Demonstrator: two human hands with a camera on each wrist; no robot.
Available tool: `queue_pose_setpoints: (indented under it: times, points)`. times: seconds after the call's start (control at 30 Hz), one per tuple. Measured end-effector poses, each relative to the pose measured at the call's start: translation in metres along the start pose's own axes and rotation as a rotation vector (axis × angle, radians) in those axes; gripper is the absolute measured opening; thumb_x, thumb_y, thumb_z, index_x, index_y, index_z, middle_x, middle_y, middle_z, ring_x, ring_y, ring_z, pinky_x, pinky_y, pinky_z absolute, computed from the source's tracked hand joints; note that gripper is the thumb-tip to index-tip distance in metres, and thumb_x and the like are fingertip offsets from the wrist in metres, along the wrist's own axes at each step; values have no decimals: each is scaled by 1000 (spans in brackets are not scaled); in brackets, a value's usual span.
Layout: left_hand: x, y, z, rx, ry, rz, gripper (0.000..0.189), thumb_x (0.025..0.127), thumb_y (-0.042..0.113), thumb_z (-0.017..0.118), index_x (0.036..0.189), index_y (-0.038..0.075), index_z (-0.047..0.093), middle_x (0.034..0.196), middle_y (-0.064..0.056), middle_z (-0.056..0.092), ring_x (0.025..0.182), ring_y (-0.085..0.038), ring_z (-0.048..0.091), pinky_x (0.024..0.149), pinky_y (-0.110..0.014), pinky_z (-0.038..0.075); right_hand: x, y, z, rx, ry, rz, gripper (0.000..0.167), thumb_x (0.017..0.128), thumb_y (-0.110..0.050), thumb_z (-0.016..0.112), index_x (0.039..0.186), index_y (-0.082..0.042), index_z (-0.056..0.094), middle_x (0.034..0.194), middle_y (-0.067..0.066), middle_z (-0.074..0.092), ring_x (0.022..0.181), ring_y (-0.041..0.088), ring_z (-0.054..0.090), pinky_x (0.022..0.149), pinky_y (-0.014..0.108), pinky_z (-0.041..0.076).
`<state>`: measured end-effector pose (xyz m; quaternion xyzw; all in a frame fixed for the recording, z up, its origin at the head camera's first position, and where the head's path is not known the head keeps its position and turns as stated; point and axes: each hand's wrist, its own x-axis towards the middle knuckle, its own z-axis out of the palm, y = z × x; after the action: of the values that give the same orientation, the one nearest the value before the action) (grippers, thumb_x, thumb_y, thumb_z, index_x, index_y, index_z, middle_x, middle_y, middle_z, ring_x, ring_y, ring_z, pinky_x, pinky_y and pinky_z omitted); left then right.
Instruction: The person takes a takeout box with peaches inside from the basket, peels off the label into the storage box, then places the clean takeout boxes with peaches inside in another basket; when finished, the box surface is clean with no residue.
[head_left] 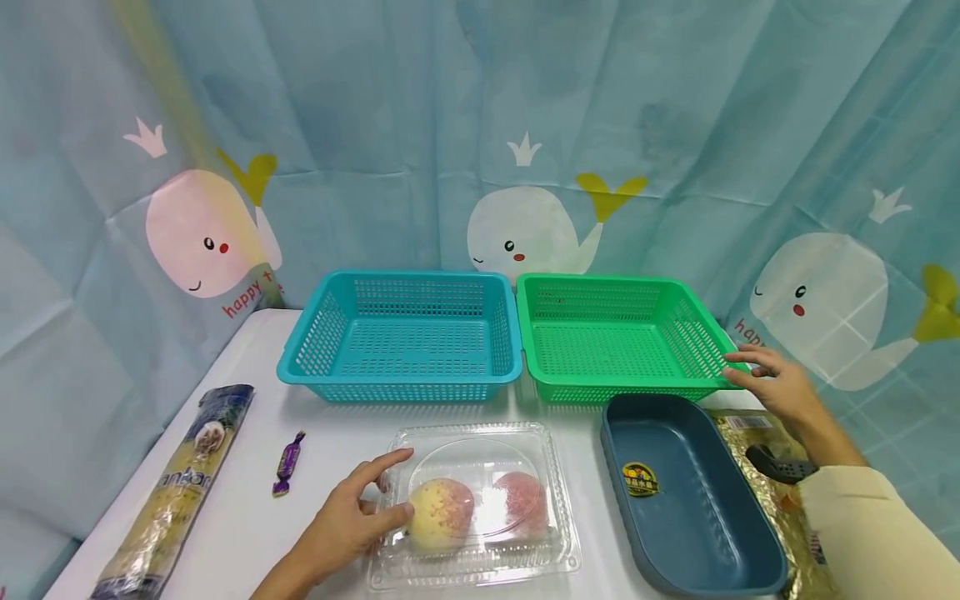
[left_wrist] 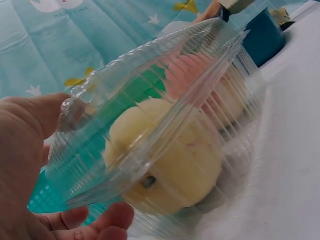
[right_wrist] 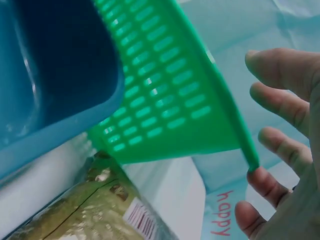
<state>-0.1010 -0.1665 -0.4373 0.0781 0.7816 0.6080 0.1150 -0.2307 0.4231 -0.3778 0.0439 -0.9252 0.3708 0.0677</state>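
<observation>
A clear plastic clamshell box lies on the table with two yellow-and-pink, peach-like fruits inside. My left hand holds its left edge, thumb over the lid and the other fingers around the side. In the left wrist view, the plastic rim passes between thumb and fingers. My right hand is at the near right corner of the green basket, fingers spread. One fingertip meets the basket's rim in the right wrist view; the others stand apart from it.
A turquoise basket stands left of the green one. A dark blue tub is at the right, beside a gold packet. To the left lie a purple-wrapped candy and a long printed bag. A whale-print curtain hangs behind.
</observation>
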Motion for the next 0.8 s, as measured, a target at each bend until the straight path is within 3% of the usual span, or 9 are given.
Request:
queue_pose_setpoints:
  times: [0.1,0.17,0.3,0.47,0.53,0.57,0.67,0.77,0.8]
  points:
    - [-1,1,-2,22,-24,-11,67,85,20,75,144,21,45,113,-16,39,43,-9,43,40,-28,45,-1,5,3,-9,-21,-12,50,97,-31,60,128,8,54,149,26,26,116,49,33,77,50,40]
    - [-1,2,-4,59,-39,-18,68,84,23,76,145,23,44,120,-19,41,50,-11,48,40,-31,46,-2,7,5,-23,-20,-15,51,97,-31,60,128,9,54,150,26,25,117,48,33,77,48,39]
    - [-2,5,-8,76,-74,-44,73,82,26,77,146,26,42,137,-32,35,54,-17,52,39,-38,49,-3,9,8,-30,-14,-12,54,97,-31,59,129,11,52,151,26,22,119,49,31,80,51,38]
    - [-1,8,-9,-27,-121,-60,77,82,21,78,148,20,39,147,-39,16,44,-19,51,37,-45,49,-4,10,12,-57,13,-16,55,97,-31,59,132,11,49,151,27,24,118,50,32,81,54,38]
    - [0,9,-9,-61,-125,-48,77,81,18,78,148,17,40,146,-41,14,41,-20,50,37,-46,49,-4,10,13,-68,26,-17,56,97,-31,59,133,11,49,151,25,25,118,48,33,80,47,39]
    - [0,9,-9,-53,-112,-34,77,80,18,79,147,16,41,147,-39,17,51,-23,57,43,-44,52,-4,10,13,-70,32,-15,56,97,-31,59,133,11,48,151,25,25,119,47,33,80,43,39]
    - [1,10,-9,-89,-103,-26,76,78,13,80,146,14,43,146,-38,20,51,-24,56,42,-45,52,-5,10,14,-70,43,-20,56,97,-30,59,134,11,47,152,23,25,119,46,34,77,30,38]
    - [1,9,-7,-155,-99,-44,77,77,8,79,145,13,44,145,-34,25,49,-23,56,41,-44,51,-6,10,14,-76,50,-24,56,97,-30,60,135,10,47,151,24,26,115,41,37,72,22,37]
    - [1,9,-7,-197,-106,-61,77,77,4,78,146,12,43,145,-35,24,40,-20,50,35,-45,48,-6,11,15,-78,51,-29,56,97,-30,60,135,10,47,151,24,26,113,39,38,71,21,37]
